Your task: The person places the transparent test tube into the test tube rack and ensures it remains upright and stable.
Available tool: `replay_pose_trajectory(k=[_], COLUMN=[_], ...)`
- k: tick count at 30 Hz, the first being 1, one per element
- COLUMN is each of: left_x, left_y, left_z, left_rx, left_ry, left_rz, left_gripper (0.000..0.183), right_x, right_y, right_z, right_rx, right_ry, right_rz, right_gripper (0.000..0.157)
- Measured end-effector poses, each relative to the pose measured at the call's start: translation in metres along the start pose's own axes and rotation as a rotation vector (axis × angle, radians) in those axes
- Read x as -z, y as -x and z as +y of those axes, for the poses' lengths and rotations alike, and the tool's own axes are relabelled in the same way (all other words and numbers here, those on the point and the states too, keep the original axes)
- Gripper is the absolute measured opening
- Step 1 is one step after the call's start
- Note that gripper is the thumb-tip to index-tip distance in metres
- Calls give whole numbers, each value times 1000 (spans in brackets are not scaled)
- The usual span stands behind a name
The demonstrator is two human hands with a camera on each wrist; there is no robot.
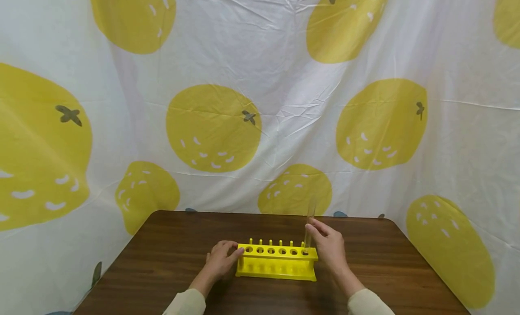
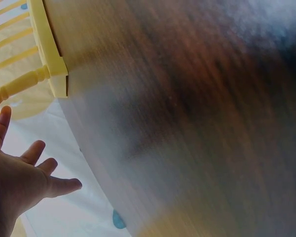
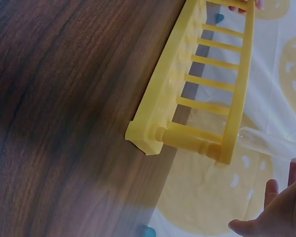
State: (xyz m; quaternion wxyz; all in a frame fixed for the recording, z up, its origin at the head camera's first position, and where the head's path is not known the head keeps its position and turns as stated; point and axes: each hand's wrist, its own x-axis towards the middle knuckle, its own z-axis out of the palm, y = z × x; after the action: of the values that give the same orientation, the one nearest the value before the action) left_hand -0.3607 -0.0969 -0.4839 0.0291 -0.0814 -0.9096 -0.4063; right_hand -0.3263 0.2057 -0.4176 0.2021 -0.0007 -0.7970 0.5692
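A yellow test tube rack (image 1: 276, 275) stands upright on the table, a single row of round holes along its top plate. My right hand (image 1: 331, 247) pinches a clear test tube (image 1: 311, 210) above the rack's rightmost hole. The tube is nearly upright, tilted slightly. In the right wrist view, the rounded lower end of the test tube (image 3: 256, 139) meets the top plate; whether it has entered the hole, I cannot tell. My left hand (image 1: 221, 260) holds the rack's left end at the top plate, thumb in front. In the left wrist view, that hand's other fingers spread away from the rack (image 2: 52, 64).
A dark wooden table (image 1: 183, 243) lies under the rack, its far edge against a white curtain (image 1: 292, 139) printed with yellow lemons. Short yellow pegs (image 1: 270, 243) rise along the rack's back side.
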Motion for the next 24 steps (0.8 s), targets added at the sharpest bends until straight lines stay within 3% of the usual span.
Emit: replay_pose_trajectory(k=[7, 13, 24], left_x=[0, 0, 1], left_y=[-1, -1, -1], left_z=[0, -1, -1], left_rx=[1, -7, -5], left_ry=[3, 9, 14], left_rz=[-5, -12, -26], left_gripper=[44, 43, 47], right_x=[-1, -1, -3], right_y=[1, 2, 4], right_z=[5, 10, 22], right_rx=[2, 32, 116], right_ry=[30, 133, 292], right_rz=[-3, 12, -4], right_gripper=[43, 48, 31])
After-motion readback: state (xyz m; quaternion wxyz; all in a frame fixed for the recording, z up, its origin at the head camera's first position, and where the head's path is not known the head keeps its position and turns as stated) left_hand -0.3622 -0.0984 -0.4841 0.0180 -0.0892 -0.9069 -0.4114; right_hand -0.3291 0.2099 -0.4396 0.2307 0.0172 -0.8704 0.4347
